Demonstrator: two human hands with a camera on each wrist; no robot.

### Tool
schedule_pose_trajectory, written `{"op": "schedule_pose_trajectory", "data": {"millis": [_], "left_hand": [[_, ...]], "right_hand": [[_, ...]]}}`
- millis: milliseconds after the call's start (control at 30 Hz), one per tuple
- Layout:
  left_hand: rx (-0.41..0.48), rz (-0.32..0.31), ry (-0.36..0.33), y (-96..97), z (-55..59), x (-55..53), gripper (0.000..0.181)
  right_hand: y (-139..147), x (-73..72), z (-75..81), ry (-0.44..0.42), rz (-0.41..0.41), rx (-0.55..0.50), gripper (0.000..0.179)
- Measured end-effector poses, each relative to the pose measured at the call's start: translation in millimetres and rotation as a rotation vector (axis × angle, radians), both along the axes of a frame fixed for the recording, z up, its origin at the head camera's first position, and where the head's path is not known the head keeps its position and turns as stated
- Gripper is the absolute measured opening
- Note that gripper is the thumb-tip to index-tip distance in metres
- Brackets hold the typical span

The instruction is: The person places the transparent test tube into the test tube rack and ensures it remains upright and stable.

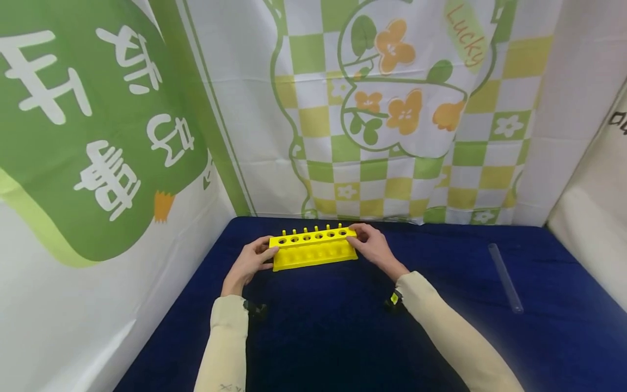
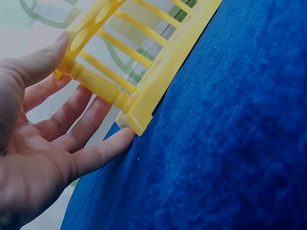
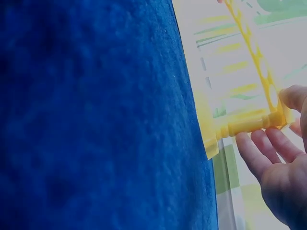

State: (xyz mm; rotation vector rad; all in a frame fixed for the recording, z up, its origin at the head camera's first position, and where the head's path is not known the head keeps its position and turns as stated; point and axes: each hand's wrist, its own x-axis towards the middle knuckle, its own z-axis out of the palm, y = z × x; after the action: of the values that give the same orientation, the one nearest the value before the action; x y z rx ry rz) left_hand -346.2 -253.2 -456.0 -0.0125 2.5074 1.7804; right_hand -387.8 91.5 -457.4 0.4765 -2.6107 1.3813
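Note:
A yellow plastic test tube rack point(image 1: 314, 253) stands upright near the far edge of the table, with round holes along its top and a row of pegs behind them. My left hand point(image 1: 249, 262) grips its left end. In the left wrist view, the thumb lies at the top plate while the fingers reach around the end post, the little finger touching the base. At the opposite end, my right hand point(image 1: 374, 246) holds the rack by its top corner. The right wrist view shows fingertips point(image 3: 243, 139) against that end post. No tubes sit in the holes.
A clear test tube point(image 1: 506, 279) lies on the dark blue cloth point(image 1: 323, 332) to the right, apart from both hands. Printed curtains point(image 1: 254, 109) hang behind the table and along its left side; pale fabric point(image 1: 592, 218) borders the right.

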Motion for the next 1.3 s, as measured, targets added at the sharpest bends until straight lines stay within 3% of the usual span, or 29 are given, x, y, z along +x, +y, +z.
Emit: {"op": "schedule_pose_trajectory", "data": {"millis": [300, 600, 867, 1300], "left_hand": [[0.009, 0.000, -0.003, 4.1, -5.1, 0.6, 0.064], [0.010, -0.039, -0.013, 16.0, 1.1, -3.2, 0.066], [0.002, -0.057, -0.017, 23.0, -4.2, -3.7, 0.067], [-0.015, -0.058, -0.003, 23.5, 2.7, -9.3, 0.066]], "right_hand": [[5, 3.6, -2.0, -0.005, 0.004, 0.008, 0.041], [18, 8.6, -2.0, -0.002, -0.030, 0.000, 0.040], [26, 14.3, -7.9, 0.002, -0.045, 0.003, 0.038], [27, 14.9, 0.9, -0.002, -0.059, -0.021, 0.040]]}}
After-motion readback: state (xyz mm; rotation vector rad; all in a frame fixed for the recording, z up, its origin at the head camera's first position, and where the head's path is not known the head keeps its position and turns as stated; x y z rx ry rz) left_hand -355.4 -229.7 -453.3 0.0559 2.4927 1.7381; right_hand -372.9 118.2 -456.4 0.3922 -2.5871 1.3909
